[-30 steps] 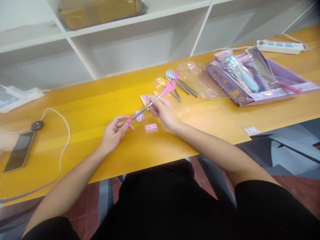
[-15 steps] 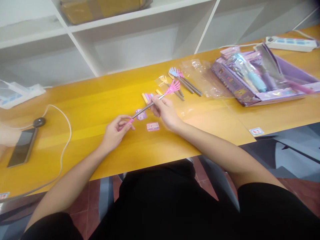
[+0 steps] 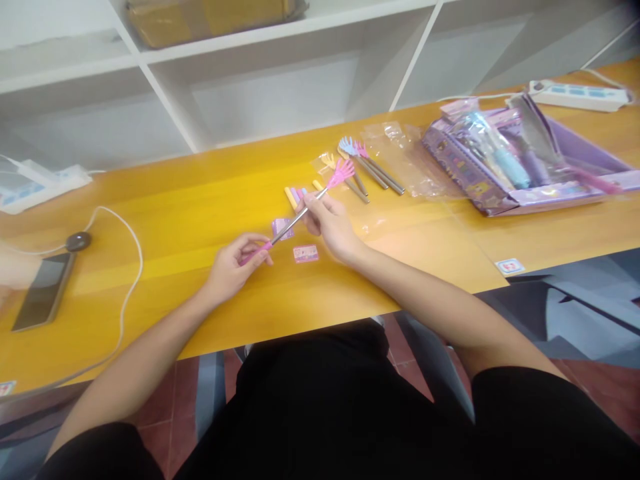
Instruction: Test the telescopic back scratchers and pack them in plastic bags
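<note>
A back scratcher with a pink hand-shaped head, metal rod and pink handle slants up to the right. My left hand is closed on its pink handle. Near the head end, my right hand pinches the metal rod. Two small printed cards lie below the rod, a purple one and a pink one. Coloured handles rest behind my right hand, partly hidden by it. Several metal rods with blue, pink and yellow hand-shaped heads lie farther back.
A purple box of wrapped items stands at right, beside clear plastic wrap. Power strips sit at both sides. At left are a phone, a white cable and a blurred part of a person's hand.
The back scratcher's rod is tilted slightly more steeply, and its pink head has shifted a little to the left. Both hands keep hold of it.
</note>
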The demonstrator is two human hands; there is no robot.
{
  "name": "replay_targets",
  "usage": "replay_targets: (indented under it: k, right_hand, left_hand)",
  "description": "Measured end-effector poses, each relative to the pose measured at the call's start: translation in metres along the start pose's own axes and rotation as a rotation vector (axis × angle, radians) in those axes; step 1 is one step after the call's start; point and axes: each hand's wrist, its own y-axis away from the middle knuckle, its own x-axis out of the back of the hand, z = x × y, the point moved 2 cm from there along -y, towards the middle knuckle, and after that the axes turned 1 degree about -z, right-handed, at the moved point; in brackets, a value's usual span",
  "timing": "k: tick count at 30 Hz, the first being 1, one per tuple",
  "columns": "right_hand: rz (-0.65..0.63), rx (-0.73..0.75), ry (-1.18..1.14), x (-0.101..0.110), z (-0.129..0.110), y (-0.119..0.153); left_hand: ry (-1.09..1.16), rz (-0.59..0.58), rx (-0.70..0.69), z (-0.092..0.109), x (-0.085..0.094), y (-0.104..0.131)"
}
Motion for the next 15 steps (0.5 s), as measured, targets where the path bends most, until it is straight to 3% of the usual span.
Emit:
replay_targets:
  k: [9,15]
  right_hand:
    - [-0.109,-0.009,0.051,-0.002,0.004,0.002]
    - [-0.068,0.023,0.07,-0.001,0.005,0.002]
  left_hand:
    - [0.007,-0.008,-0.003,-0.006,-0.005,0.002]
    - [0.068,0.086,-0.034,-0.01,-0.008,0.003]
